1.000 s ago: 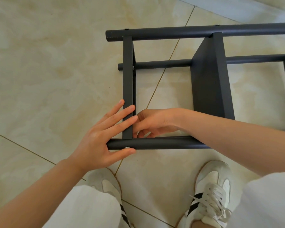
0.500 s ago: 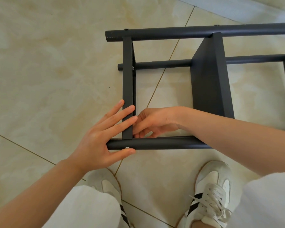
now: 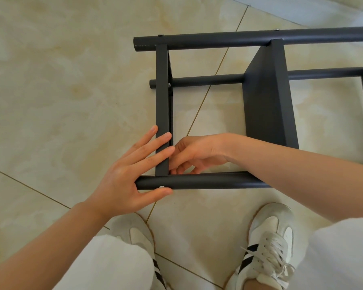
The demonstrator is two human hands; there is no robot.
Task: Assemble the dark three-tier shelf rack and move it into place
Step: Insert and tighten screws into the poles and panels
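Note:
The dark shelf rack (image 3: 266, 101) lies on its side on the tiled floor, its round poles running left to right. My left hand (image 3: 132, 172) lies flat with straight fingers over the end shelf board (image 3: 162, 97) and the near pole (image 3: 208, 181), thumb under the pole by a silver screw head (image 3: 161, 187). My right hand (image 3: 195, 153) reaches inside the frame at that same corner, fingers curled behind the board; what they touch is hidden.
Cream floor tiles (image 3: 61, 91) with thin grout lines surround the rack. My two white sneakers (image 3: 268, 243) and light trouser legs sit just in front of the near pole. The rack runs out of view to the right.
Almost nothing differs: my right hand's fingers shift slightly at the inner corner, and my left hand stays pressed on the board and pole.

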